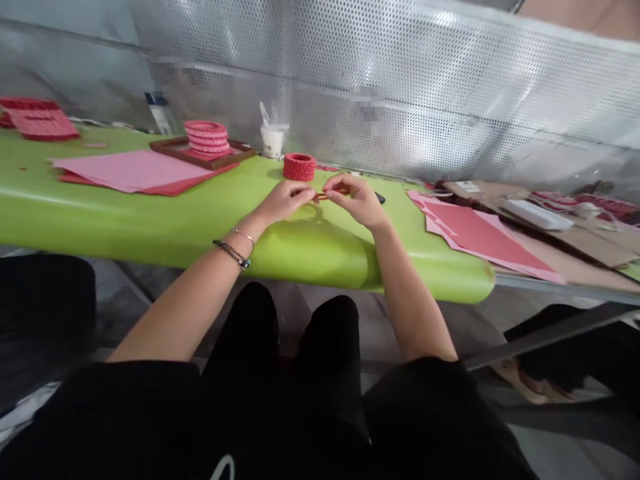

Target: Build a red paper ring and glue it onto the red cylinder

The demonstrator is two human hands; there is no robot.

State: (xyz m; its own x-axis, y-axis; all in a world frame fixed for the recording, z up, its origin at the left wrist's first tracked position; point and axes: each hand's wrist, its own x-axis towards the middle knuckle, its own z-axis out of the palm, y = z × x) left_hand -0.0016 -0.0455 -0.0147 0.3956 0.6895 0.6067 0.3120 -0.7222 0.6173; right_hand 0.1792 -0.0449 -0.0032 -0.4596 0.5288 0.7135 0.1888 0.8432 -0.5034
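My left hand (286, 201) is over the green table (240, 233), its thumb and fingers pinched on the left end of a thin red strip (323, 196). The right part of the strip is between the thumb and fingers of my right hand (356, 200). Both hands are close together with a small gap between them. Just behind my left hand stands a stack of red rings (299, 167). The strip is small and its exact shape is unclear.
Pink sheets (130, 170) and a brown tray (167, 146) with pink rings (207, 138) lie left. Behind are a white cup (273, 141) and a bottle (160, 115). Red sheets (480, 233), cardboard (590, 233) and a white box (537, 215) lie right.
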